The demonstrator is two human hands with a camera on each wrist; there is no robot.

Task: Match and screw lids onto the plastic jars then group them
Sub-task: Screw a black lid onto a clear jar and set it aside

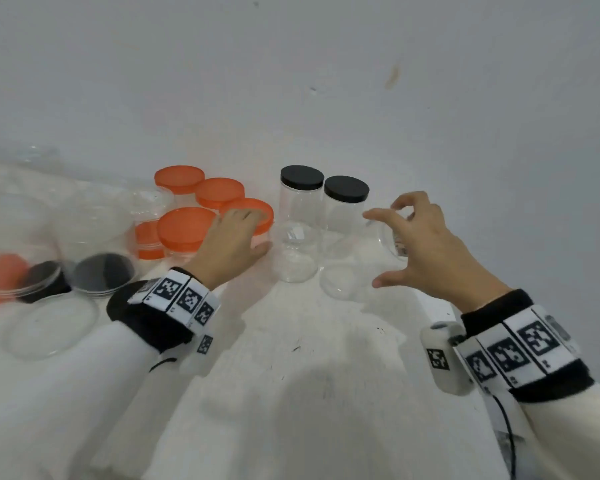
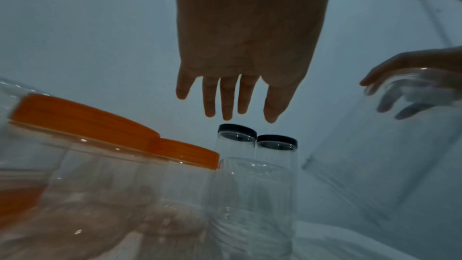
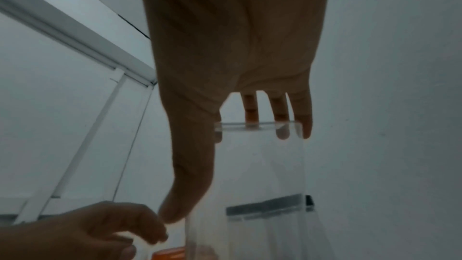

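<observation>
Two tall clear plastic jars with black screw lids [image 1: 302, 177] stand side by side at the back of the white table [image 1: 291, 375], near the grey wall [image 1: 326, 64]; just left of them four short clear jars with orange lids [image 1: 186, 226] form a tight cluster; in front of the black-lidded pair stand two open clear jars without lids [image 1: 295, 254], close together; at the far left lie loose clear lids, a black lid [image 1: 103, 270] and blurred orange pieces.

The left hand [image 1: 231, 242] reaches over the nearest orange-lidded jar [image 1: 257, 216], fingers straight and together; the left wrist view shows them extended with nothing between them; whether they touch the lid I cannot tell.

The right hand [image 1: 426, 244] hovers at the rim of a further tall clear open jar [image 3: 260, 165] at the right of the table; its fingers are spread and curved around the mouth, fingertips at or just inside the rim in the right wrist view, the thumb stretched down the near side; a firm grip is not plainly shown.
</observation>
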